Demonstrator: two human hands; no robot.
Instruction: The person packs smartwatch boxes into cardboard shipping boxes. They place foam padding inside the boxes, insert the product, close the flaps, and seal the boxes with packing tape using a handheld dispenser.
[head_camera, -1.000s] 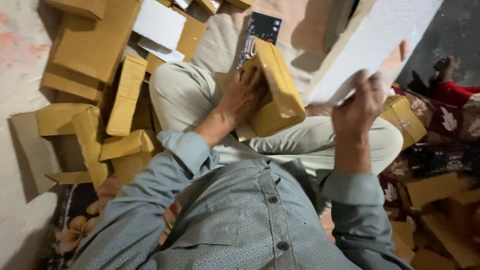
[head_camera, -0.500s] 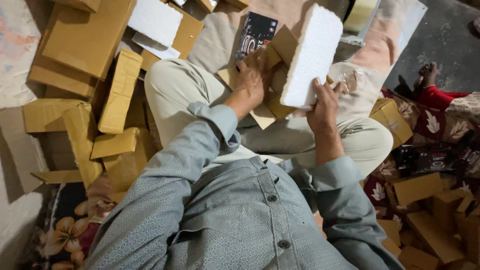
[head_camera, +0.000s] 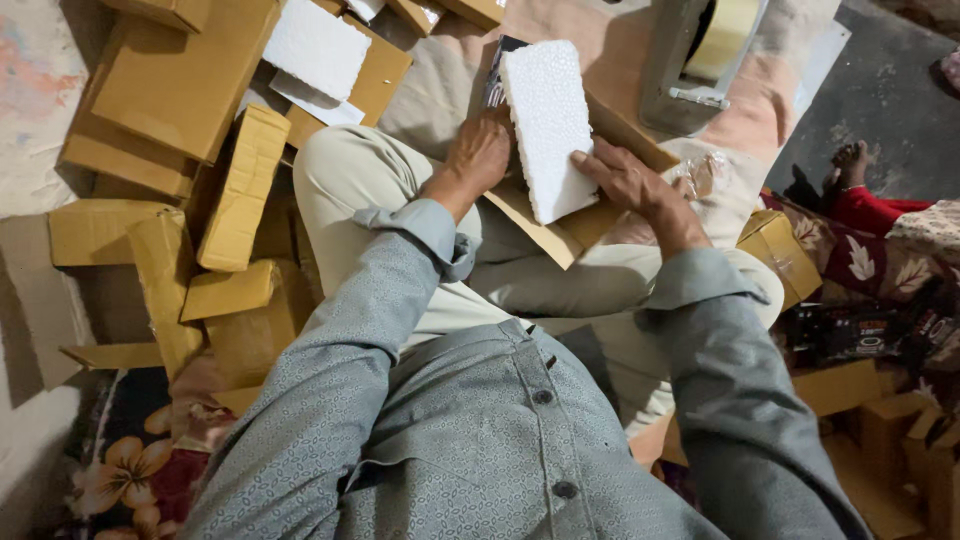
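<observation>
Right hand (head_camera: 635, 185) pinching white foam slab (head_camera: 548, 128) by its edge, left hand (head_camera: 478, 155) gripping open cardboard box (head_camera: 560, 215) on lap. Slab resting on box (not seated inside), flaps unsealed. Beyond: tape dispenser (head_camera: 700, 50) idle, finished boxes (head_camera: 235, 190) stacked left.

White foam slab (head_camera: 548, 125), brown cardboard box (head_camera: 585, 185), grey patterned shirt (head_camera: 470, 440)

The white foam slab (head_camera: 549, 128) covers most of the open cardboard box (head_camera: 560, 235) and the dark printed package (head_camera: 494, 82) behind it; the box's contents cannot be seen. Left hand (head_camera: 480, 155) fingers are hidden under the slab's edge. The tape dispenser (head_camera: 700, 55) is cut off by the top edge. Another person's foot (head_camera: 850, 160) shows only partly.
</observation>
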